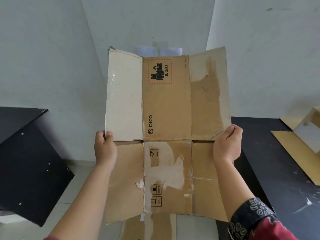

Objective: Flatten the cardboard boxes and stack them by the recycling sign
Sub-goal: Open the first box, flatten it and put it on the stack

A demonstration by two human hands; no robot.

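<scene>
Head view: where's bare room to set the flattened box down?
Bare dark table between the right hand and the cardboard pieces; that far-right edge is crowded. Pale floor shows between the black cabinet and the held box.

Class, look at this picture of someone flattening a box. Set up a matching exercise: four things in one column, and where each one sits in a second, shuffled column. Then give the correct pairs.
Things
1. flattened cardboard box
2. battery warning label
3. black table
4. second cardboard piece

Places
A. lying on the black table at far right
B. held up between the left hand and the right hand
C. printed on the box's upper centre panel
D. standing to the right, behind the held box

Pairs: 1-B, 2-C, 3-D, 4-A
</scene>
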